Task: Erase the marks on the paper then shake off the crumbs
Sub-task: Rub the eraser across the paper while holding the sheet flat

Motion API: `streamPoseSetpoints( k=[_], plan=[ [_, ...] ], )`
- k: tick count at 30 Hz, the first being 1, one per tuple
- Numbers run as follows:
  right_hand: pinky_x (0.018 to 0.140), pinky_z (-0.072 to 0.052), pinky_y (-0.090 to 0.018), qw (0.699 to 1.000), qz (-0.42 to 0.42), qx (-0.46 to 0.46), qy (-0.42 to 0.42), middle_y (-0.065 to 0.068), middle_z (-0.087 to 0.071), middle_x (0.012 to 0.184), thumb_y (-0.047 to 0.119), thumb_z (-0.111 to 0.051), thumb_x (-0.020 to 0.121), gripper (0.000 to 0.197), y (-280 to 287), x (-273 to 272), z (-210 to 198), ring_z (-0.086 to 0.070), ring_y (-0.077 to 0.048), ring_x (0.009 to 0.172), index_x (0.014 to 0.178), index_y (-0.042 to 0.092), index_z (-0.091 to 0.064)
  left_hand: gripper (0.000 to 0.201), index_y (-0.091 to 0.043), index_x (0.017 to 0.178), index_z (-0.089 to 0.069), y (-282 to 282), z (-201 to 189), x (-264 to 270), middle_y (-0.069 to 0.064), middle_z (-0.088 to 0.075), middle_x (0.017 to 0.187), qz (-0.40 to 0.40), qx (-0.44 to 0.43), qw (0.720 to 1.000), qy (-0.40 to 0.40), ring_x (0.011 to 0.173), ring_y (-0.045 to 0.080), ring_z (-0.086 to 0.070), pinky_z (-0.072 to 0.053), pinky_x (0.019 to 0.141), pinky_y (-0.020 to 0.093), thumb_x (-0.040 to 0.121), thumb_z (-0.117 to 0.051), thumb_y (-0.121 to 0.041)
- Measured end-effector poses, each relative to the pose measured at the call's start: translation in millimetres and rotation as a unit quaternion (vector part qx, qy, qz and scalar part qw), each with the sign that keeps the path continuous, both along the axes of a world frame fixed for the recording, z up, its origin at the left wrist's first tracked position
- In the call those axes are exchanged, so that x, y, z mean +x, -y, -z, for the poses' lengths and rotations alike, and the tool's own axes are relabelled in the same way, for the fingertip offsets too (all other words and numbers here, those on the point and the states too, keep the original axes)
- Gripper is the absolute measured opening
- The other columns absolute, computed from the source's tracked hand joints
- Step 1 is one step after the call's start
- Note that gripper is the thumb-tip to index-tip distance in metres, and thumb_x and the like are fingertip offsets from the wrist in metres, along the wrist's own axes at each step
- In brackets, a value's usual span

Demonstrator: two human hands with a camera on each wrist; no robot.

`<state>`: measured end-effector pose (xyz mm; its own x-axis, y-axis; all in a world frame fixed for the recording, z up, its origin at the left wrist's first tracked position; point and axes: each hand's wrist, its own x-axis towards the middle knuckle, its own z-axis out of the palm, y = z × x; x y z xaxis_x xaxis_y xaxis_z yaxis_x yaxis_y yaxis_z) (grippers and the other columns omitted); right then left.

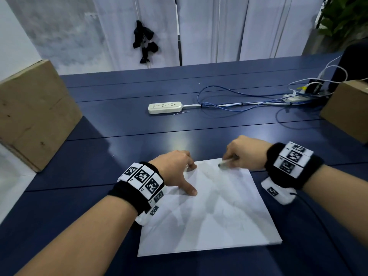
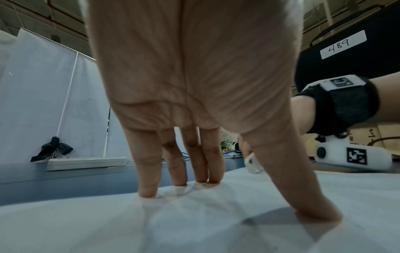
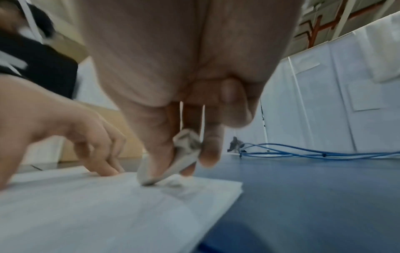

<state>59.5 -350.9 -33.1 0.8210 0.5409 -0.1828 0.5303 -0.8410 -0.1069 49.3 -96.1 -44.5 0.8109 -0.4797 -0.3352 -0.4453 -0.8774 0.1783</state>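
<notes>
A white sheet of paper (image 1: 215,212) lies on the dark blue table (image 1: 139,124) in front of me, with faint pencil marks. My left hand (image 1: 179,172) presses its straight fingers (image 2: 149,179) and thumb down on the paper's far left part (image 2: 194,222). My right hand (image 1: 243,154) pinches a worn white eraser (image 1: 225,163) between thumb and fingers. The eraser (image 3: 179,160) touches the paper (image 3: 108,205) near its far edge. The left wrist view also shows the eraser (image 2: 252,162), behind my thumb.
A white power strip (image 1: 164,107) with blue and white cables (image 1: 239,100) lies further back on the table. Cardboard boxes stand at the left (image 1: 33,112) and right (image 1: 346,110) edges. White panels (image 1: 219,28) close off the far side.
</notes>
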Motion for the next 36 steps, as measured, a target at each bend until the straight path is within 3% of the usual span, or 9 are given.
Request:
streamPoseSetpoints(
  k=[3,8,13,16,21,27,29,34,36],
  plan=[
    [0.067,-0.054,-0.033,0.999,0.008,-0.011,0.033,0.006,-0.068,0.080,0.069,-0.047,0.078,0.048,2,3,2,-0.061,-0.016,0.078,0.088,0.029,-0.071,0.072,-0.026,0.115,-0.063,0,0,0,-0.015,-0.048,0.107,0.002,-0.001,1.000,0.003,0.099,0.015,-0.055,-0.053,0.084,0.040,0.058,-0.084,-0.065],
    [0.070,-0.044,-0.018,0.984,-0.078,0.003,-0.162,0.011,-0.067,0.090,0.035,-0.068,0.081,0.021,5,-38,-6,-0.055,-0.002,0.075,0.100,0.031,-0.075,0.068,-0.026,0.109,-0.062,0,0,1,-0.014,-0.048,0.106,0.003,0.004,1.000,0.002,0.098,0.015,-0.055,-0.054,0.082,0.041,0.058,-0.083,-0.066],
    [0.067,-0.051,-0.029,1.000,0.017,-0.002,-0.009,0.006,-0.070,0.076,0.067,-0.051,0.076,0.046,-1,-5,-4,-0.059,-0.012,0.072,0.089,0.029,-0.073,0.071,-0.027,0.110,-0.062,-1,2,1,-0.016,-0.048,0.105,0.001,0.000,1.000,0.002,0.098,0.016,-0.056,-0.054,0.083,0.041,0.056,-0.083,-0.068],
    [0.064,-0.052,-0.033,0.999,0.035,-0.010,0.038,0.006,-0.068,0.078,0.060,-0.054,0.084,0.038,2,5,1,-0.059,-0.018,0.074,0.090,0.028,-0.073,0.071,-0.029,0.110,-0.062,-2,3,2,-0.017,-0.046,0.104,0.000,-0.001,1.000,0.001,0.097,0.014,-0.055,-0.054,0.084,0.041,0.054,-0.082,-0.069],
    [0.065,-0.035,-0.007,0.989,-0.086,-0.006,-0.119,0.013,-0.062,0.085,0.031,-0.069,0.084,0.016,6,-34,-5,-0.050,0.006,0.070,0.099,0.030,-0.076,0.074,-0.028,0.114,-0.062,-2,2,3,-0.018,-0.045,0.103,-0.003,0.000,1.000,-0.003,0.098,0.014,-0.055,-0.054,0.084,0.040,0.055,-0.084,-0.067],
    [0.067,-0.053,-0.034,1.000,0.018,-0.010,0.002,0.006,-0.069,0.078,0.069,-0.046,0.074,0.050,1,-1,-5,-0.060,-0.013,0.075,0.086,0.028,-0.072,0.073,-0.028,0.114,-0.062,0,0,1,-0.015,-0.047,0.105,0.004,0.005,1.000,0.001,0.098,0.014,-0.055,-0.053,0.084,0.040,0.056,-0.083,-0.067],
    [0.065,-0.054,-0.037,0.999,0.026,-0.016,0.037,0.006,-0.066,0.077,0.065,-0.049,0.081,0.044,2,5,-2,-0.059,-0.017,0.074,0.083,0.027,-0.070,0.073,-0.028,0.114,-0.062,0,0,2,-0.015,-0.047,0.105,0.002,0.004,1.000,0.001,0.098,0.015,-0.055,-0.053,0.084,0.040,0.056,-0.083,-0.067],
    [0.067,-0.040,-0.015,0.991,-0.074,-0.010,-0.107,0.008,-0.064,0.090,0.038,-0.067,0.086,0.017,5,-30,-8,-0.054,-0.006,0.077,0.098,0.030,-0.075,0.073,-0.027,0.113,-0.062,0,1,2,-0.015,-0.048,0.105,0.001,0.001,1.000,0.001,0.098,0.015,-0.056,-0.054,0.083,0.040,0.056,-0.083,-0.067],
    [0.070,-0.042,-0.017,0.991,-0.069,-0.002,-0.117,0.008,-0.067,0.089,0.037,-0.069,0.083,0.020,4,-28,-7,-0.055,-0.006,0.077,0.100,0.030,-0.075,0.073,-0.025,0.113,-0.063,1,0,2,-0.014,-0.049,0.106,0.003,0.003,1.000,0.002,0.098,0.015,-0.055,-0.054,0.083,0.040,0.057,-0.084,-0.066]
  ],
)
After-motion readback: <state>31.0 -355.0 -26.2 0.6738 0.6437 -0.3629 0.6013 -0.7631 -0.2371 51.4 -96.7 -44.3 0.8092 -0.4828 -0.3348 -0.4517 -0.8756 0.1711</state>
